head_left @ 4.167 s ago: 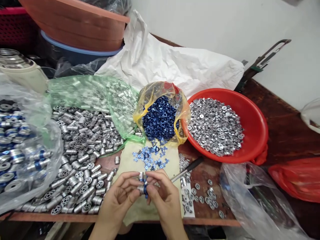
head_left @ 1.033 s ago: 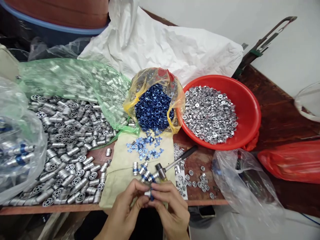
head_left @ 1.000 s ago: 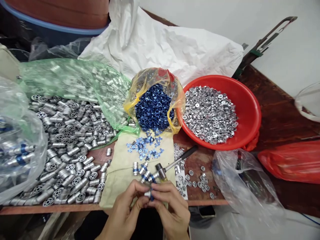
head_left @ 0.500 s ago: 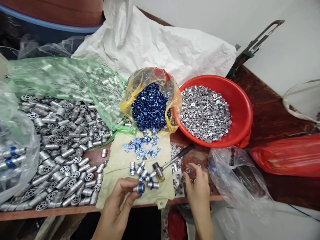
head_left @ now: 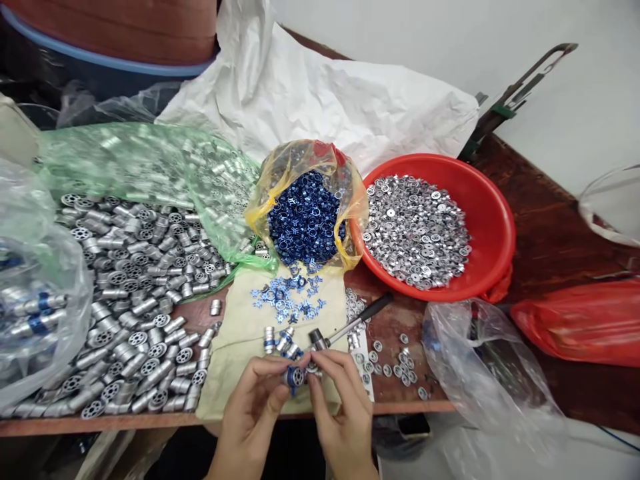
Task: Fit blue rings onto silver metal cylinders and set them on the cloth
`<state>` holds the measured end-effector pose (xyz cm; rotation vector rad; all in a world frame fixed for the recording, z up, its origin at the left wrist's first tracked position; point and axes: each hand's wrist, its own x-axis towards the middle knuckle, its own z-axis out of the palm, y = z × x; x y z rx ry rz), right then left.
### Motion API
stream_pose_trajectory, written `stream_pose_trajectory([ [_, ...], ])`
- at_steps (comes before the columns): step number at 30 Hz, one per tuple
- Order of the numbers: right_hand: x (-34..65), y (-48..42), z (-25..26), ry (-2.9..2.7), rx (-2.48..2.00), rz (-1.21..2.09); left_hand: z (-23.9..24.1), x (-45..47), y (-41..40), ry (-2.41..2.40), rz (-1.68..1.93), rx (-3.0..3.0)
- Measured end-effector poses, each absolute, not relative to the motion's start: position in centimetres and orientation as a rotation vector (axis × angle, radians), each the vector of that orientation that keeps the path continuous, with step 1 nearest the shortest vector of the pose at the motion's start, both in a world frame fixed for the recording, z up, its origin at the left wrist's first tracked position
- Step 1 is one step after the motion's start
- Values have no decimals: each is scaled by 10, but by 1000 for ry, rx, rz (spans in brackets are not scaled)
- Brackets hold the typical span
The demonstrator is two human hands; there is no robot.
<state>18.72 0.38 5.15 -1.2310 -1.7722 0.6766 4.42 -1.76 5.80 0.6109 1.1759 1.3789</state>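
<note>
My left hand [head_left: 253, 410] pinches a small silver cylinder with a blue ring [head_left: 294, 377] just above the cloth. My right hand [head_left: 340, 407] meets it from the right, fingertips pressed on the same part, possibly with a small silver disc that I cannot make out. Both hands hover over the near edge of a beige cloth [head_left: 240, 347]. A few finished silver-and-blue parts [head_left: 278, 339] lie on the cloth just beyond my fingers. A small hammer [head_left: 345, 327] rests there too. Loose blue star pieces [head_left: 287, 303] are scattered further up the cloth.
A yellow bag of blue rings [head_left: 305, 217] stands at centre. A red bowl [head_left: 495, 213] of silver discs sits to its right. A heap of silver cylinders [head_left: 135, 293] covers the left. Loose silver discs [head_left: 395, 363], clear bags and a red bag [head_left: 585, 320] lie right.
My right hand has come back from the loose discs on the right to the part in my left hand. The left hand has kept hold of the part.
</note>
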Motion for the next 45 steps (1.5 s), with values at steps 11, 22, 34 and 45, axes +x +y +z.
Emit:
stream_pose_trajectory([
  [11, 176, 11, 64, -1644, -1127, 865, 39, 19, -12, 1206, 1324, 816],
  [22, 178, 16, 74, -1795, -1108, 880, 30, 13, -16, 1274, 1263, 1035],
  [34, 179, 9, 69, -1324, -1096, 1586, 34, 5, -13, 1165, 1278, 1257],
  [45, 168, 4, 65, -1973, -1108, 537, 47, 4, -22, 1017, 886, 908],
])
